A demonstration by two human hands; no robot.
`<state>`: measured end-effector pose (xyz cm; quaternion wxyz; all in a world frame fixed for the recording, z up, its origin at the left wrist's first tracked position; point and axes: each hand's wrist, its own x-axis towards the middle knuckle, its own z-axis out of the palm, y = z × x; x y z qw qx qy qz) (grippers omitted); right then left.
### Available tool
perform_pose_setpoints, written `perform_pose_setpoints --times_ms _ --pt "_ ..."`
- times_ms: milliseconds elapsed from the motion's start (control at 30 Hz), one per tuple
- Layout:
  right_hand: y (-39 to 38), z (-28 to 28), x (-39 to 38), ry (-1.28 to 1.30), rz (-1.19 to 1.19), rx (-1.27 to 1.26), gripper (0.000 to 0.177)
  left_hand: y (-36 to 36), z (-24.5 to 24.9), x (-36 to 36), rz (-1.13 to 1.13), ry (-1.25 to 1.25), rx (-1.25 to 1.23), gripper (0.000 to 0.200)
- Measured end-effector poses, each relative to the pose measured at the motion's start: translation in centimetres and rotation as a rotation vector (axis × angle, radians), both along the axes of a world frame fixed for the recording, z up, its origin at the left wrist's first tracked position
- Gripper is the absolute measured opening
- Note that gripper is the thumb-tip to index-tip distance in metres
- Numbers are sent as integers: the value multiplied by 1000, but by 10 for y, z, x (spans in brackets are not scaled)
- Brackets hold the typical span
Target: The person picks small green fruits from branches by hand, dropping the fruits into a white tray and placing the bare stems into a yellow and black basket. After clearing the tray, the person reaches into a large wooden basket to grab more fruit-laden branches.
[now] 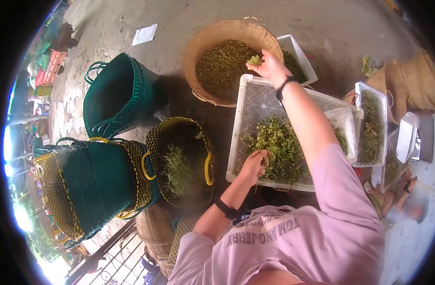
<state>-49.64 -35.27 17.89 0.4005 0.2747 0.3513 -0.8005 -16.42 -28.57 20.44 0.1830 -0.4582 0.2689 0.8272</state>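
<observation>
Over the near rim of a round woven basket [193,47] part-filled with small green fruits, my right hand [273,67] is closed around a small green cluster [254,60]. My left hand [254,165] pinches stems at the left edge of a leafy bunch of small green fruits [286,156]. That bunch lies in a white plastic crate [236,123] with a lattice bottom, directly in front of me. A white tray [345,116] holding more greens rests at the crate's right side. My right forearm crosses above the crate.
Left stand a tall green basket [146,85], a yellow-and-black woven basket [203,137] holding thin green stems [175,171], and a green bag [94,175]. White trays [382,123] and wicker baskets [419,78] are right. Another person's arm [402,197] shows at lower right.
</observation>
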Motion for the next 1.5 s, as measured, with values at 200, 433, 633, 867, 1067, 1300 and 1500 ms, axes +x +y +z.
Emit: perform_pose_setpoints --times_ms 200,433,633,867,1067,1300,1500 --pt "15 20 18 188 129 -106 53 -17 -13 -3 100 17 134 15" --pt "222 30 170 541 225 435 22 -17 20 -20 301 204 621 11" --pt "305 33 268 335 341 155 33 24 58 -27 275 278 780 15" --pt "316 86 300 82 217 -125 26 68 80 -23 206 335 727 19" --pt "350 93 293 243 278 -100 16 81 93 -18 176 366 652 16" --pt "376 102 279 216 361 -201 16 101 106 -18 98 405 672 14" --pt "382 117 277 489 402 -32 18 132 108 -18 -256 296 -485 16"
